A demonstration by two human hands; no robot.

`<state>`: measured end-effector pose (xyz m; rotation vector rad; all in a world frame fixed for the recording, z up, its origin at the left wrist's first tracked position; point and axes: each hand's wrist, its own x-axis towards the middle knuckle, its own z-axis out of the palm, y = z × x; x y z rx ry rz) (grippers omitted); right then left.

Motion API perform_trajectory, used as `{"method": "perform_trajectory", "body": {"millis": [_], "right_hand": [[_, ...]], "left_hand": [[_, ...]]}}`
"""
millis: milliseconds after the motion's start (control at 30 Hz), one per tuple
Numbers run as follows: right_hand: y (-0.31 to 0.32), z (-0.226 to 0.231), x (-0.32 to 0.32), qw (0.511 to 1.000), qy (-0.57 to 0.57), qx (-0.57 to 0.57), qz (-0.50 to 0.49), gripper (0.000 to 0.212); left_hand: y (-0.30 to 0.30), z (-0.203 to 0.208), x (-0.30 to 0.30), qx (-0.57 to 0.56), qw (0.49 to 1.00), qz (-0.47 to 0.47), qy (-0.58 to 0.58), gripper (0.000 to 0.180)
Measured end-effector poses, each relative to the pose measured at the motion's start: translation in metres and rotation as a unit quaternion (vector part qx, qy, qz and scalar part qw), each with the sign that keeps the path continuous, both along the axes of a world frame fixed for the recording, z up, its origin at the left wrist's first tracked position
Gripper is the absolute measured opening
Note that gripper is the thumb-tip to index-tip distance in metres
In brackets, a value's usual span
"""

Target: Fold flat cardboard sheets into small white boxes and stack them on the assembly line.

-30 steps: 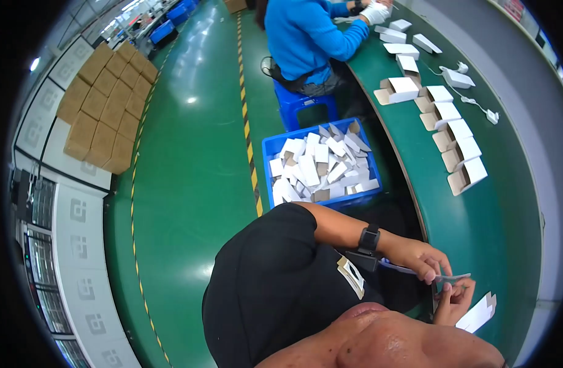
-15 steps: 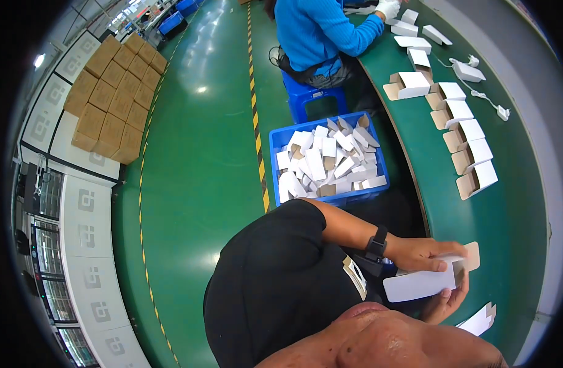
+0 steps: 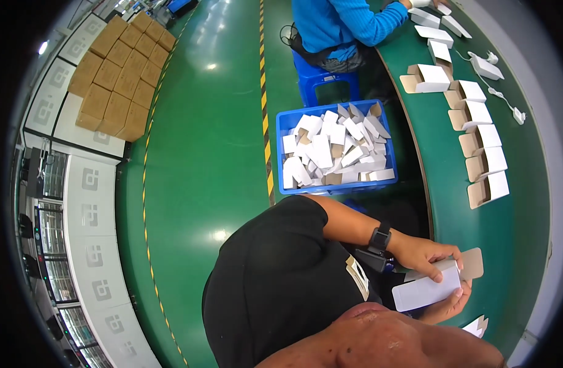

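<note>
Between my two hands is a small white carton (image 3: 425, 288); its brown-lined end flap (image 3: 472, 264) stands out to the right. My left hand (image 3: 423, 254), with a black band on its wrist, grips the carton from above, thumb on the upper panel. From below, my right hand (image 3: 450, 303) holds the same end near the flap, fingertips against the side. Both hands are closed on it at the green table's (image 3: 444, 224) near edge. Just below my right hand lie flat white cartons (image 3: 476, 326), partly cut off from view.
Open-ended white cartons (image 3: 488, 189) stand in a row along the table, with white cabled adapters (image 3: 486, 67) behind. A blue crate (image 3: 336, 189) heaped with folded cartons is on the floor. Beyond it, a co-worker in a blue sleeve (image 3: 370, 24) sits on a blue stool (image 3: 327, 80).
The carton has turned slightly in my hands, and its flap now stands out wider. My left fingers have shifted along its end. The whole view has also shifted a little.
</note>
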<state>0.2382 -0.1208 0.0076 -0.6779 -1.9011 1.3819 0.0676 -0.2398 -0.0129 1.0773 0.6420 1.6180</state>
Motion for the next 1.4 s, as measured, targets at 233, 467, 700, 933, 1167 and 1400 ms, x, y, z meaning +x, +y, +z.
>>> {"method": "perform_trajectory", "body": {"millis": [233,467,700,933,1167,1400], "right_hand": [[-0.004,0.011,-0.013,0.991,-0.002,0.121,0.050,0.038],[0.005,0.009,-0.011,0.985,0.089,0.131,0.074,0.034],[0.001,0.019,-0.008,0.994,-0.053,0.100,0.000,0.028],[0.025,0.015,0.005,0.997,-0.053,0.030,0.055,0.027],[0.051,0.006,-0.080,0.998,-0.034,-0.029,0.053,0.015],[0.092,-0.013,-0.096,0.996,-0.025,0.059,0.062,0.021]], "left_hand": [[0.004,-0.006,-0.011,-0.056,0.998,-0.013,0.039,0.049],[-0.010,0.013,-0.003,0.011,0.985,0.109,0.130,0.054],[-0.014,0.020,-0.012,0.041,0.966,0.113,0.230,0.064],[-0.003,0.020,-0.021,0.059,0.970,0.069,0.228,0.060],[0.045,-0.008,-0.084,-0.034,0.958,0.074,0.273,0.051],[0.093,-0.027,-0.102,-0.111,0.992,-0.027,0.047,0.047]]}}
